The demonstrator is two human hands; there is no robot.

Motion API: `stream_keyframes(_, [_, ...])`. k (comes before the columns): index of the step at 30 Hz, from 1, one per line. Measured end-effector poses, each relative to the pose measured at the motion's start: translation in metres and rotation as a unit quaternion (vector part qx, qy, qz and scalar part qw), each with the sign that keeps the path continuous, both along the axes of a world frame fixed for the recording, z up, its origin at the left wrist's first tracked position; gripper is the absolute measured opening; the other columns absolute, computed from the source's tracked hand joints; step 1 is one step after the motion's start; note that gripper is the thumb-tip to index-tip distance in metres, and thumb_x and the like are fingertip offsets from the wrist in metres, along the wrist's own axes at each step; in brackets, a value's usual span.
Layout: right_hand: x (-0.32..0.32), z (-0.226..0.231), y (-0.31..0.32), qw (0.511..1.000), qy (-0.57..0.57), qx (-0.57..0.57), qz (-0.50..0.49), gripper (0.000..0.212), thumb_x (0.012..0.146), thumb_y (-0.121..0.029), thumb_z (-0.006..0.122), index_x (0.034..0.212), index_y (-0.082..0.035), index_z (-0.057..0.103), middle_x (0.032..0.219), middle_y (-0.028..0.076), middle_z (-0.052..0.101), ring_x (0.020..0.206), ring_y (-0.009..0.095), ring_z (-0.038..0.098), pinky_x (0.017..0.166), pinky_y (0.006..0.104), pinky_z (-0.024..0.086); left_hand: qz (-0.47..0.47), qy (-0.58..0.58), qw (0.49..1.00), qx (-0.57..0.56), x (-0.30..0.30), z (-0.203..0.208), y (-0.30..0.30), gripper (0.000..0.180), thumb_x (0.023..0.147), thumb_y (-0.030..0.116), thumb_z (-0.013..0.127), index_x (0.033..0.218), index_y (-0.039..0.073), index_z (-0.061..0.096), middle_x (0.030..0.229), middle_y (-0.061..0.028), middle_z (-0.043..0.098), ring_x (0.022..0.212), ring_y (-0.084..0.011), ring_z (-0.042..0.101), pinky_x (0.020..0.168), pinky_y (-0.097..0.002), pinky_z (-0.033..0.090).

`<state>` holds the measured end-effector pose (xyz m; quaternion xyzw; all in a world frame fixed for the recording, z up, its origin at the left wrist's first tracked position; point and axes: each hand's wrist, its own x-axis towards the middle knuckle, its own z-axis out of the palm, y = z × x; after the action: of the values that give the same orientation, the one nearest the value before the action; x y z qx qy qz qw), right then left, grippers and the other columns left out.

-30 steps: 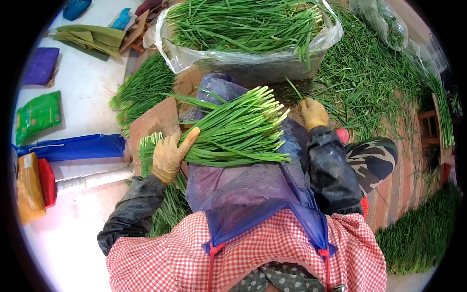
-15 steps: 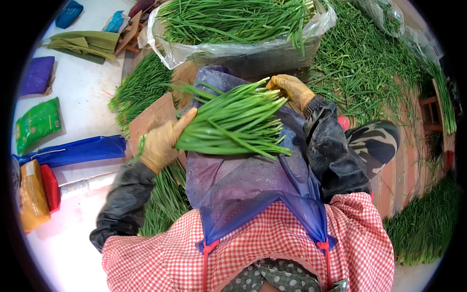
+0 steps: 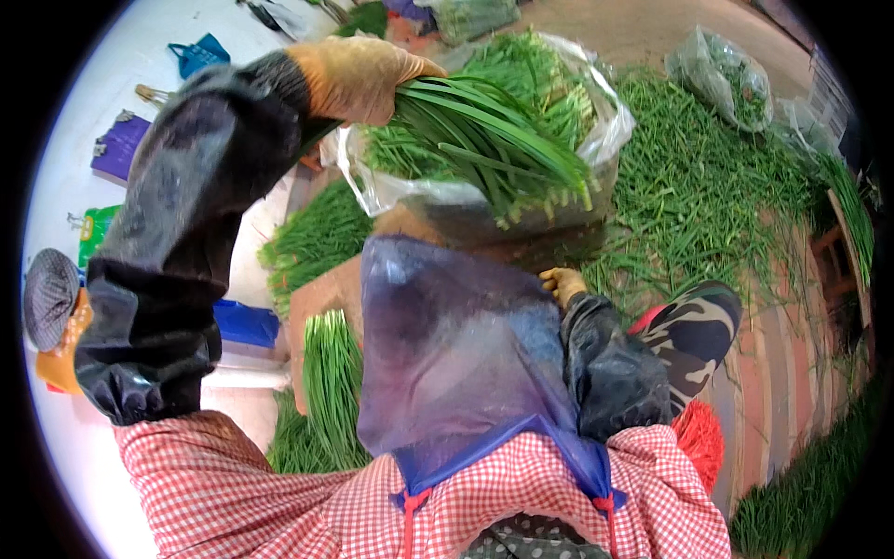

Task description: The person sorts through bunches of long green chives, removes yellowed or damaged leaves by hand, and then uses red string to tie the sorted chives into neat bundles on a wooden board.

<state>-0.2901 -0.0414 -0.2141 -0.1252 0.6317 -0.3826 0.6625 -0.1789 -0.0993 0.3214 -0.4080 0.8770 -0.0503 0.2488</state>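
Observation:
In my raised left hand [image 3: 358, 79], gloved in tan, the leaf end of a bunch of garlic chives [image 3: 494, 144] is gripped. Its pale cut ends point to the right and hang over an open clear plastic bag [image 3: 610, 154] filled with more chives. My right hand [image 3: 563, 284], also gloved, rests at the right edge of the purple-blue apron [image 3: 461, 340] over my lap. Its fingers are curled, and nothing shows in them. A smaller bunch of chives [image 3: 331, 382] lies at the left of my lap, partly on a brown board [image 3: 321, 293].
Loose chives [image 3: 698, 154] are heaped at the right, with a stuffed clear bag [image 3: 717, 79] behind. Bundled chives [image 3: 321, 238] lie left of the bag. Red plastic strands [image 3: 698, 443] lie beside a camouflage-patterned item [image 3: 703, 345]. A purple clipboard [image 3: 121, 149] is at the far left.
My left hand has carried a bunch of chives from my lap forward over the bag. The right hand has let go of its cut ends and dropped nearer. The smaller bunch now shows at left.

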Motion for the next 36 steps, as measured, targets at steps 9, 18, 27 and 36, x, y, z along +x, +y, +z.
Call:
stream_keyframes(9, [0.036,0.127,-0.054,0.67,-0.635,-0.379,-0.062,0.063,0.097,-0.056,0.041,0.137,-0.008,0.041,0.125,0.013,0.044,0.102,0.024,0.042,0.089,0.0385,0.032,-0.019,0.14,0.956,-0.257,0.1,-0.09,0.088,0.086,0.074,0.0,0.066,0.152,0.016,0.032,0.099,-0.0182,0.064,0.089,-0.0357,0.065,0.069,-0.0429,0.051])
stream_keyframes(18, [0.029,0.109,-0.017,0.614,-0.699,-0.365,0.012,0.091,0.093,-0.074,0.025,0.153,-0.006,0.022,0.148,0.025,0.039,0.122,0.035,0.056,0.109,0.0485,0.042,0.121,0.332,0.929,0.112,0.196,-0.226,0.18,0.097,0.067,0.001,0.073,0.153,0.009,0.028,0.133,-0.0234,0.05,0.121,-0.0382,0.052,0.101,-0.0405,0.044])
stream_keyframes(27, [0.015,0.159,-0.007,0.682,-0.63,-0.371,0.019,0.087,0.094,-0.073,0.023,0.151,-0.008,0.03,0.135,0.023,0.055,0.108,0.031,0.066,0.095,0.0455,0.054,0.153,0.58,0.736,0.313,0.186,-0.131,0.023,0.075,0.09,0.048,0.061,0.147,0.004,0.04,0.138,-0.0126,0.053,0.125,-0.0238,0.052,0.109,-0.039,0.04])
stream_keyframes(36, [0.004,0.173,-0.016,0.74,-0.587,-0.324,0.044,0.082,0.098,-0.064,0.033,0.148,0.001,0.03,0.135,0.027,0.053,0.116,0.034,0.061,0.097,0.0437,0.053,0.368,0.406,0.013,0.836,0.099,-0.356,0.019,0.065,0.091,0.051,0.061,0.14,0.01,0.049,0.135,-0.0056,0.057,0.12,-0.0187,0.054,0.107,-0.0308,0.04])
